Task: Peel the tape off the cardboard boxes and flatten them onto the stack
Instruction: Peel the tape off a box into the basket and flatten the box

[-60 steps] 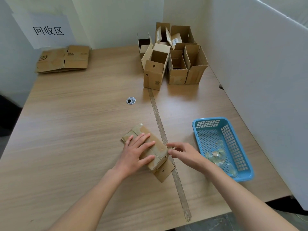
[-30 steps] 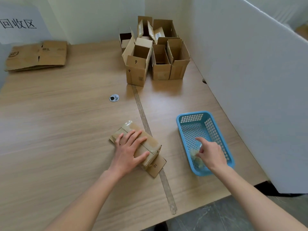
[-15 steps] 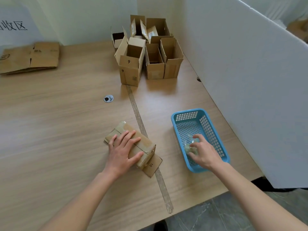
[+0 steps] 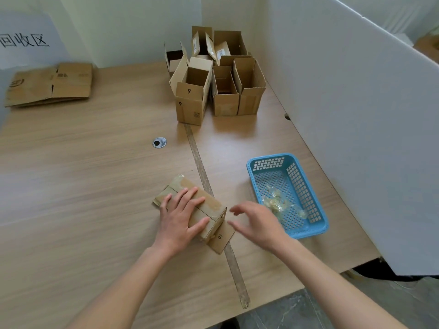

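Tape-peeling step, mid-task by my read. Small brown cardboard box (image 4: 190, 207) lies on its side at near centre of the wooden surface (image 4: 83, 176), clear tape remaining on its top. Left hand (image 4: 181, 216) presses flat on it, fingers spread. Right hand (image 4: 257, 223) hovers just right of the box, fingers wide, holding nothing. Next move likely needs pinching a tape edge. Count: one blue plastic basket (image 4: 316, 198) with crumpled tape scraps (image 4: 276, 203), about six open upright boxes (image 4: 213, 84) far centre, one flattened cardboard stack (image 4: 50, 84) far left.
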{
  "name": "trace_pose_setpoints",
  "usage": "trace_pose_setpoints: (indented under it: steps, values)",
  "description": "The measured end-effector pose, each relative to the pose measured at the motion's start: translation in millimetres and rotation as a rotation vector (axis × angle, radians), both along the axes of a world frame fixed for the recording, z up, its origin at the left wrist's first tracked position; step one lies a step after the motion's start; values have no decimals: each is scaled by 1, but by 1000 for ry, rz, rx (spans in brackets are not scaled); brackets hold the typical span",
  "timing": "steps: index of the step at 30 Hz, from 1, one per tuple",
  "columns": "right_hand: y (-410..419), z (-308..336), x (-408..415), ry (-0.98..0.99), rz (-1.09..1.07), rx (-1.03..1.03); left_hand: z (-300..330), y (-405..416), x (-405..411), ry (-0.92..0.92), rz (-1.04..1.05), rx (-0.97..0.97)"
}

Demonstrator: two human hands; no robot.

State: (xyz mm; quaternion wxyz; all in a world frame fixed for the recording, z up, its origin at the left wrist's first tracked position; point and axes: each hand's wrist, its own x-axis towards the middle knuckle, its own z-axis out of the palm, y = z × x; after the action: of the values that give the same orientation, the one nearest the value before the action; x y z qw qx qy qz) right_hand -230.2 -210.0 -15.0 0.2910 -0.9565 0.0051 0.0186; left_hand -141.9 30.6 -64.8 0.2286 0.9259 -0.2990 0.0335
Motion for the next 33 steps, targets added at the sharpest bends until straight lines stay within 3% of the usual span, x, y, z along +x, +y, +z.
trace_pose_setpoints:
  steps: [7,11,22,25,33]
  values:
    - [48,-30,-12,-9,-238,285,11,1,0,90,-22,22]
    - [52,-34,-15,-39,-255,409,17,10,2,137,-125,117]
    - [50,-32,-10,-29,-268,427,49,-5,41,-31,-370,542]
    - [49,-33,-12,-17,-251,387,44,-10,33,12,-422,497]
    - [56,-40,-19,-86,-276,528,37,-6,22,104,-334,284]
